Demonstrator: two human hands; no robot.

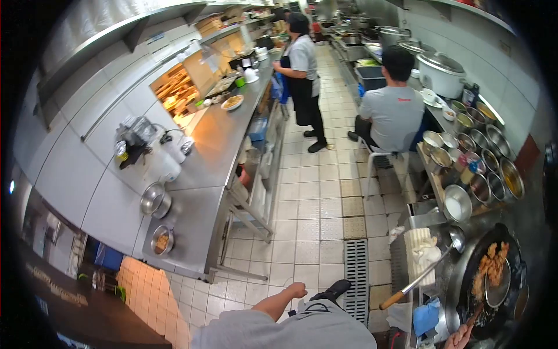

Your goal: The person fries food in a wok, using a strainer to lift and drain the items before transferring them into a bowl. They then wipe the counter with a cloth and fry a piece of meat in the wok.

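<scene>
My right hand (460, 337) is at the bottom right edge, wrapped round the handle of a skimmer. The skimmer's round mesh head (497, 284) rests in a large dark wok (466, 291), among golden-brown fried pieces (492, 262) in bubbling oil. My left hand (297, 289) hangs in front of my body, above the tiled floor. Its fingers are curled into a fist, and nothing shows in it. A ladle (421, 276) with a wooden handle lies left of the wok, its bowl near the rim. Below that handle sits a blue cloth (426, 317).
Metal pots of seasonings and sauces (480, 139) crowd the right counter. One person (390, 110) sits on a stool by it; another (301, 75) stands at the left steel counter (203, 157). A floor drain grate (356, 273) runs near my foot. A bowl with food (162, 239) sits on the left counter.
</scene>
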